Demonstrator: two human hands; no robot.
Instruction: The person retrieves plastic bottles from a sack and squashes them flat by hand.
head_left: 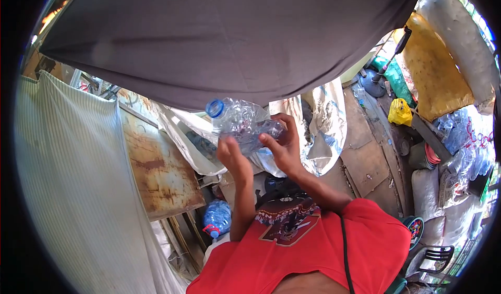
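A crumpled clear plastic bottle (241, 117) with a blue ring at its neck is held up in front of my chest, its neck pointing to the upper left. My left hand (233, 157) grips its lower left side, fingers mostly behind the plastic. On the other side, my right hand (284, 143) is closed around the bottle's narrower, darker right end, thumb in front. Whether that end is a second, smaller bottle I cannot tell. Just behind the hands hang open white sacks (327, 129).
A dark cloth (235, 38) hangs low overhead. To the left are a striped curtain (83, 179), a rusty metal sheet (162, 174) and a big blue-tinted bottle (216, 218). On the right lie a yellow bag (400, 112), a fan (371, 82), bagged bottles (472, 148) and a chair (436, 257).
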